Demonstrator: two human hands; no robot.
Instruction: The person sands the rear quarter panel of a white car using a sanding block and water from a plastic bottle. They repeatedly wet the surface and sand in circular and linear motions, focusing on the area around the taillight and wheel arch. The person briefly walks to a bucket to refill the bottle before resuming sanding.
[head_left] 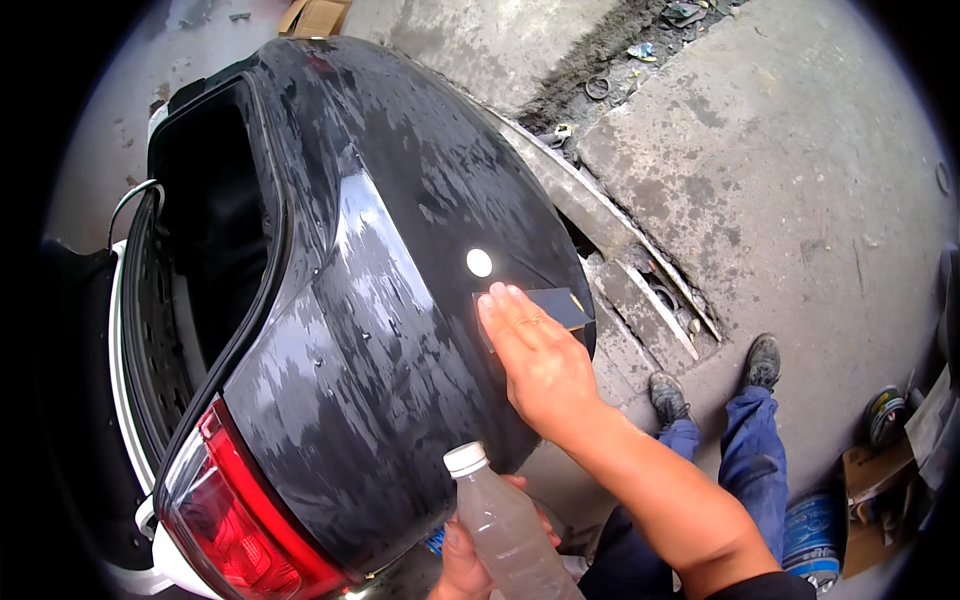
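My right hand (530, 355) presses a dark rectangular sheet (548, 308), which looks like abrasive paper, against the wet black rear side panel of a car (345, 420), its fingers held together over the sheet. A white round spot (479, 262) lies just above it on the panel. Low in the view, my left hand (460, 555) grips a clear plastic bottle (510, 530) of cloudy liquid with a white cap. The red tail light (245, 520) is to their left, beside an open trunk (200, 230).
My booted feet (760, 362) stand on stained concrete (760, 180). A broken channel with debris (650, 290) runs beside the car. A blue drum (810, 530), cardboard (870, 480) and a can (885, 415) sit at lower right; a cardboard box (310, 15) is at the top.
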